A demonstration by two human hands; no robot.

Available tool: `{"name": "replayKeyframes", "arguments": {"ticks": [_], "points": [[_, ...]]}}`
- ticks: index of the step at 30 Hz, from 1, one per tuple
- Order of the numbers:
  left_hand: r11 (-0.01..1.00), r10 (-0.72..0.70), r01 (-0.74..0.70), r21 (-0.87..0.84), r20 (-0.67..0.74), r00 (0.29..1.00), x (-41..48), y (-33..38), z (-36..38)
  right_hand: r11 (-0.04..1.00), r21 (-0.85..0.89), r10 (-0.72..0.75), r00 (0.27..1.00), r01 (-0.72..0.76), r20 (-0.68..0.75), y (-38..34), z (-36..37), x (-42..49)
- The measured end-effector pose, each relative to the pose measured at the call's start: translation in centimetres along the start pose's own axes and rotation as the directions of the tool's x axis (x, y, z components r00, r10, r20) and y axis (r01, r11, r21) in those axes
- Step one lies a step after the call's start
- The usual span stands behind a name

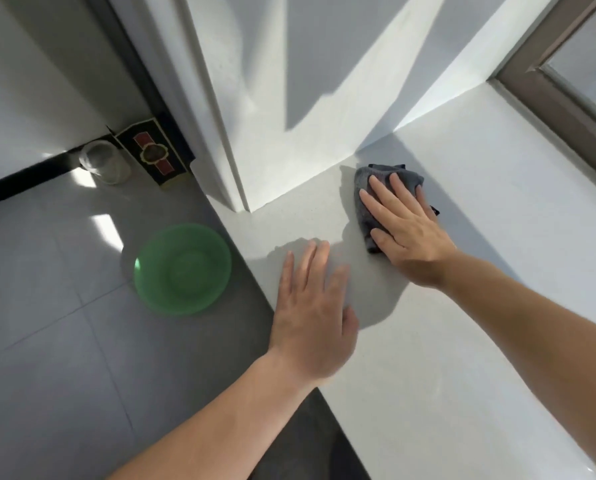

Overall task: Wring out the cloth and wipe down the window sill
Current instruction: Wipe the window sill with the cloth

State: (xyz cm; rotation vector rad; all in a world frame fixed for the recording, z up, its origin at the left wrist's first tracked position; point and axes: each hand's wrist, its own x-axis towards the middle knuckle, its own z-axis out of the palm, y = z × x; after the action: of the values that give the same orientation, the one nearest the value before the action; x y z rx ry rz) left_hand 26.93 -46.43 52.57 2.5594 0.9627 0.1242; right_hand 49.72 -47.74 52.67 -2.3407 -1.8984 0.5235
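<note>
A dark grey cloth lies bunched on the white window sill, close to the corner where the sill meets the wall. My right hand presses flat on the cloth with straight, spread fingers. My left hand is over the sill's left edge, fingers straight, holding nothing; whether it touches the surface is unclear. A green plastic basin stands on the floor to the left of the sill.
A brown window frame runs along the sill's far right. On the grey tiled floor stand a clear jar and a dark decorated box against the wall. A white wall corner rises beside the cloth.
</note>
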Motion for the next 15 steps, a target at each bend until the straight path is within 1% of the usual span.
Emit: {"name": "replayKeyframes", "arguments": {"ticks": [2,4,6,8,10,12,14,15], "points": [[0.999,-0.038,0.038,-0.034,-0.016,0.999,-1.7,2.0,1.1,0.997,-0.007,-0.079,0.997,0.079,0.02,0.8,-0.3,0.0],[0.994,-0.104,0.104,-0.022,-0.048,0.993,-2.8,3.7,2.2,0.988,0.001,-0.155,0.987,0.155,0.039,1.6,-0.5,0.2],[0.982,-0.189,0.184,-0.051,-0.109,0.976,-3.2,4.9,2.7,0.98,0.006,-0.197,0.979,0.197,0.059,2.5,-0.7,0.7],[0.965,-0.262,0.257,-0.053,-0.133,0.956,-3.4,5.6,3.0,0.978,-0.003,-0.21,0.976,0.211,0.058,3.2,-1.2,1.5],[0.954,-0.301,0.299,-0.035,-0.137,0.944,-3.5,5.9,3.5,0.984,0.041,-0.173,0.984,0.171,0.034,3.3,-1.4,2.3],[0.946,-0.324,0.323,-0.028,-0.151,0.934,-3.6,5.9,3.8,0.993,0.089,-0.077,0.997,0.077,-0.003,2.3,-1.0,3.1],[0.944,-0.327,0.328,-0.019,-0.163,0.931,-3.6,5.9,4.1,0.998,0.055,-0.009,0.999,0.012,-0.048,0.0,0.0,4.0],[0.945,-0.323,0.326,-0.014,-0.169,0.931,-3.6,5.8,4.3,0.999,0.026,-0.021,0.998,0.022,-0.06,-1.5,0.6,4.4]]}}
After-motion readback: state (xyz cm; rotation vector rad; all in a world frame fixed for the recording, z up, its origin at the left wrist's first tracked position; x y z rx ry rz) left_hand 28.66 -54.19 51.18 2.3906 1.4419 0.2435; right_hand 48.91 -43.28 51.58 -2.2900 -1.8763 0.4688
